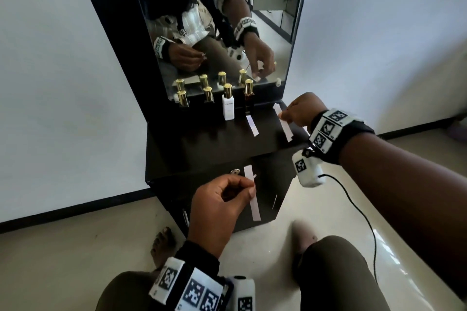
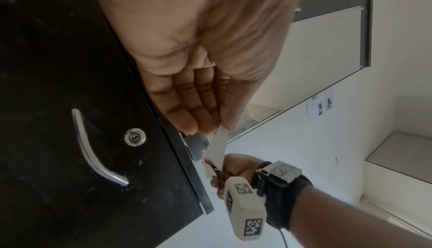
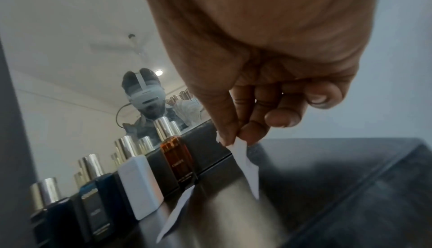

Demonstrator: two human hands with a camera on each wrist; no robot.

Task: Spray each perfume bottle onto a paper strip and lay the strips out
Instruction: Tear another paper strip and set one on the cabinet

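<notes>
Several gold-capped perfume bottles stand in a row against the mirror, among them a white bottle (image 1: 228,108) and an amber bottle (image 1: 248,98). One paper strip (image 1: 252,126) lies flat on the black cabinet top (image 1: 202,144) in front of the amber bottle (image 3: 177,161). My right hand (image 1: 298,111) pinches a second paper strip (image 1: 285,126) near the top's right edge, its lower end touching the surface (image 3: 249,167). My left hand (image 1: 222,199) hangs in front of the cabinet door and pinches a third paper strip (image 1: 252,194) between thumb and fingers (image 2: 218,150).
A mirror (image 1: 214,20) rises behind the bottles and reflects them and my hands. The cabinet door has a lock (image 2: 135,137) and a metal handle (image 2: 93,150). White walls stand on both sides. My bare feet and knees are on the tiled floor (image 1: 278,247) below.
</notes>
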